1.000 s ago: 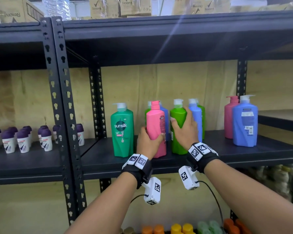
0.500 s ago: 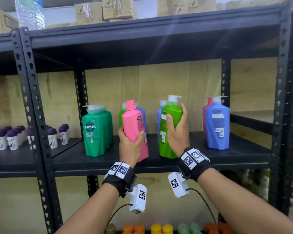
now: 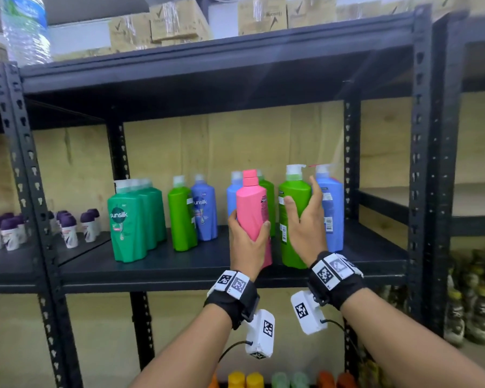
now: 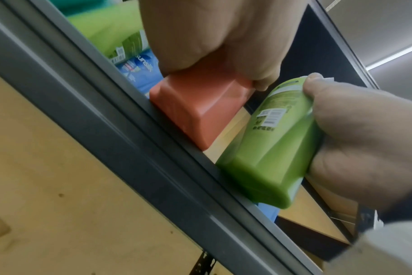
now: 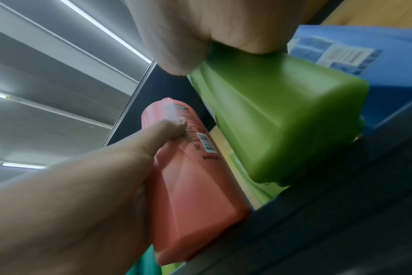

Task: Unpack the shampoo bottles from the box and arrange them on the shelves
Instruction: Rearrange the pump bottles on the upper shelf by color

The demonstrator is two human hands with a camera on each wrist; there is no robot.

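Observation:
My left hand (image 3: 248, 236) grips a pink shampoo bottle (image 3: 252, 208) round its lower body; the bottle leans slightly, its base at the front lip of the black shelf (image 3: 179, 266). My right hand (image 3: 304, 219) holds a light green pump bottle (image 3: 293, 197) between thumb and fingers, just right of the pink one. In the left wrist view the pink bottle (image 4: 200, 111) and green bottle (image 4: 266, 148) both sit at the shelf edge (image 4: 106, 111). The right wrist view shows the green bottle (image 5: 282, 121) under my palm and the pink bottle (image 5: 193, 186) beside it.
On the same shelf stand dark green bottles (image 3: 126, 225), a light green one (image 3: 181, 217), a blue one (image 3: 205, 211), and a blue bottle (image 3: 331, 208) right of my right hand. Small purple-capped bottles (image 3: 9, 233) fill the left bay. Cardboard boxes (image 3: 179, 21) sit on top.
Both hands have carried the pink and green bottles rightward along the shelf, from beside the dark green bottles to next to the blue bottle at the right. The view has shifted too.

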